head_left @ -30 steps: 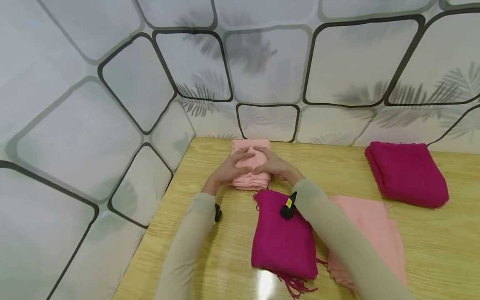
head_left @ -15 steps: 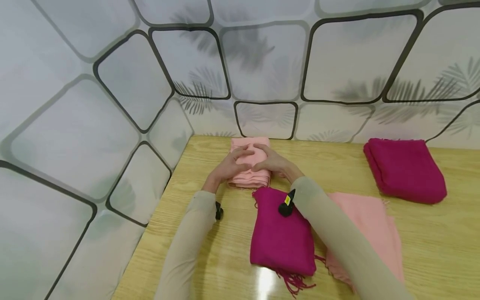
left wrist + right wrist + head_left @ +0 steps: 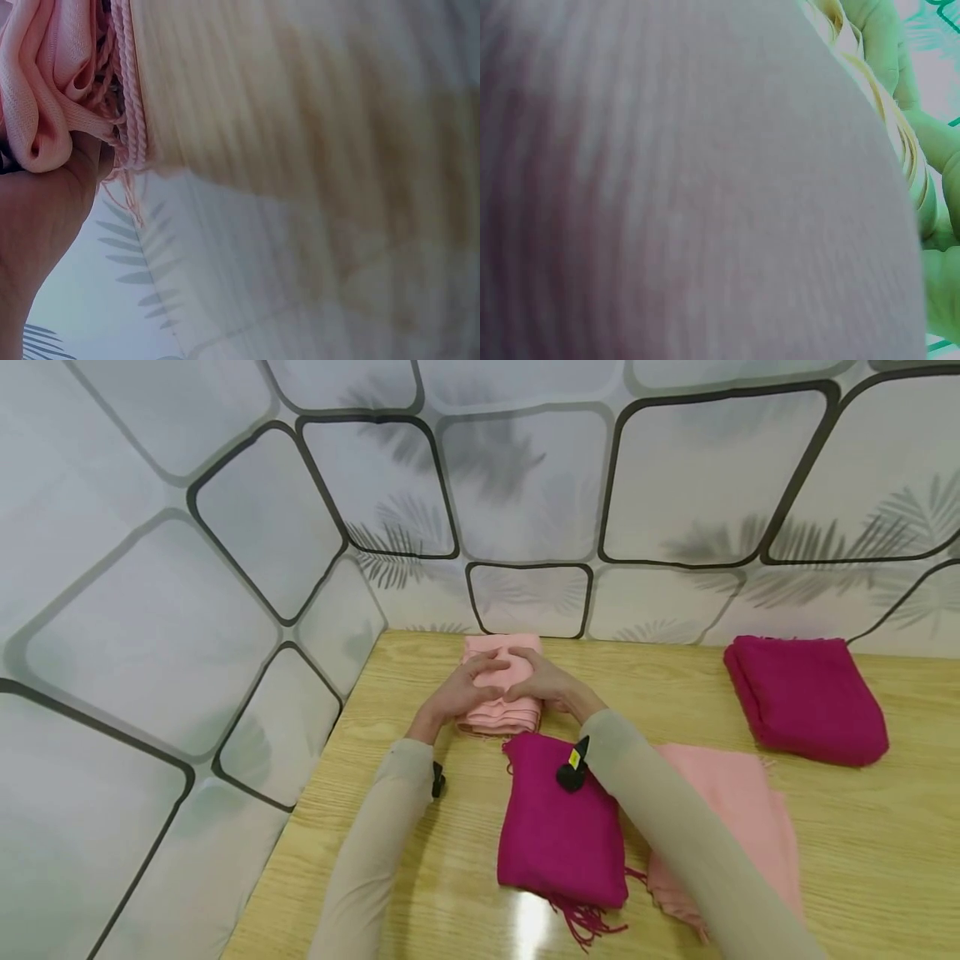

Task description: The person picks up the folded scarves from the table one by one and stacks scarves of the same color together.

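A pink scarf (image 3: 498, 720), folded into a small thick bundle, lies at the back left of the table, close to the wall. My left hand (image 3: 456, 693) grips its left side, with fingers spread over the top. From the right, my right hand (image 3: 553, 683) holds the other side, and the two thumbs nearly meet over the middle. In the left wrist view, rolled layers and twisted fringe of the pink scarf (image 3: 45, 90) show above the left hand (image 3: 41, 217). Much of the right wrist view is a blurred surface, with layered scarf edges (image 3: 904, 142) beside fingers at its right.
A folded magenta scarf (image 3: 562, 827) with loose fringe lies just in front, partly under my right forearm. Beside it is another pink scarf (image 3: 742, 810), half hidden by that sleeve. A second magenta scarf (image 3: 810, 702) sits back right on the wooden table (image 3: 645, 685). Patterned fabric walls rise behind and left.
Both hands stay on the pink scarf with hardly any movement. Only the head view has shifted slightly, so everything on the table appears a little higher and further left.
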The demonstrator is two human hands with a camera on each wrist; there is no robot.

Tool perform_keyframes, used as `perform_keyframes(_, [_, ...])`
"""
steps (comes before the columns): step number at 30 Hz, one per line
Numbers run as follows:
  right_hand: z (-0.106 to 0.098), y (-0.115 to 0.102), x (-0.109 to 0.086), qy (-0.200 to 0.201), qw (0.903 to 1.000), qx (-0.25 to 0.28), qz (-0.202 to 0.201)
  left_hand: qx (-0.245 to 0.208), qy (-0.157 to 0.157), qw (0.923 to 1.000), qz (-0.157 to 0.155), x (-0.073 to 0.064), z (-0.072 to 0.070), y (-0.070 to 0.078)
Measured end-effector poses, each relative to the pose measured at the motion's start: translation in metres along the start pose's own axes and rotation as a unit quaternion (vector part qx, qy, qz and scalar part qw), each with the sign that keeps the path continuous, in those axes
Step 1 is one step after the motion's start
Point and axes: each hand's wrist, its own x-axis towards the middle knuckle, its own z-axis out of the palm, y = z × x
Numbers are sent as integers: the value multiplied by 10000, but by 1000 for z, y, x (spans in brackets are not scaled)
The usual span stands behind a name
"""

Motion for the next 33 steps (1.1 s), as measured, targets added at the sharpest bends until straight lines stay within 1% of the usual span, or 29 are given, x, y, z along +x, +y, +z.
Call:
perform_keyframes(4, [-3,-2,-5,-17,10000,-42,48,24,-35,10000,17,2,3,3])
perform_keyframes(14, [-11,-2,-14,156,9992,-249,260,12,-124,9999,32,9,12,10])
perform_keyframes(18, [-14,-2,-17,176,9990,-221,351,39,-147,9999,6,11,15,12])
perform_keyframes(22, [-17,-2,-20,173,9993,-55,337,0,-172,9998,-21,13,18,15])
perform_keyframes(26, [-20,-1,-22,210,9992,10,348,67,-212,9997,-36,15,21,19])
perform_keyframes(33, [-26,2,-27,239,9994,-82,248,65,-349,9993,105,20,27,22])
